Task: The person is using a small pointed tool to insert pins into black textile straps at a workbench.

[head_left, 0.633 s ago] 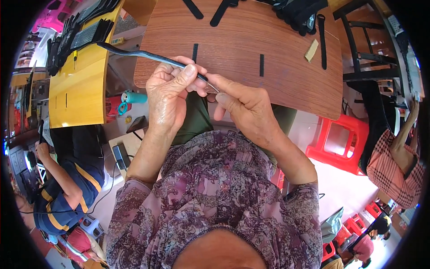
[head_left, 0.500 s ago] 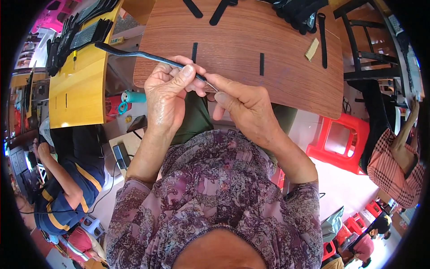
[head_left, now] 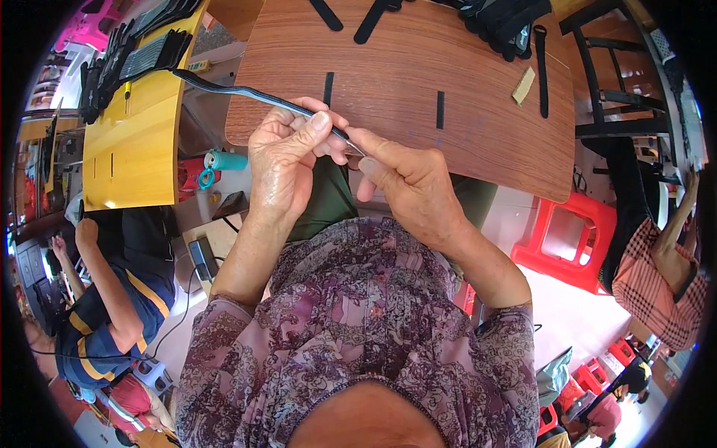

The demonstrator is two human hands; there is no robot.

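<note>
A long, narrow black strap (head_left: 246, 92) with a grey stripe runs from the upper left into my left hand (head_left: 282, 160), which pinches it near its right end between thumb and fingers. My right hand (head_left: 414, 179) is closed on a thin metal tool (head_left: 357, 148), whose shiny shaft meets the strap's end. Most of the tool is hidden under my right fingers, so its kind cannot be told. Both hands are just above the near edge of the brown wooden table (head_left: 388, 82). Beyond them on the table lie two short black strips, one (head_left: 328, 89) at left and another (head_left: 441, 110) at right.
At the table's far side lie a pile of black straps (head_left: 508, 22), a tan piece (head_left: 523, 86) and a black strap (head_left: 541, 71). A yellow table (head_left: 134, 164) with stacked straps stands left. A red stool (head_left: 564, 239) is at right. Co-workers sit on both sides.
The strap and my hands have shifted very slightly right in the view, with the same grips. At left, a co-worker's arm has moved a little.
</note>
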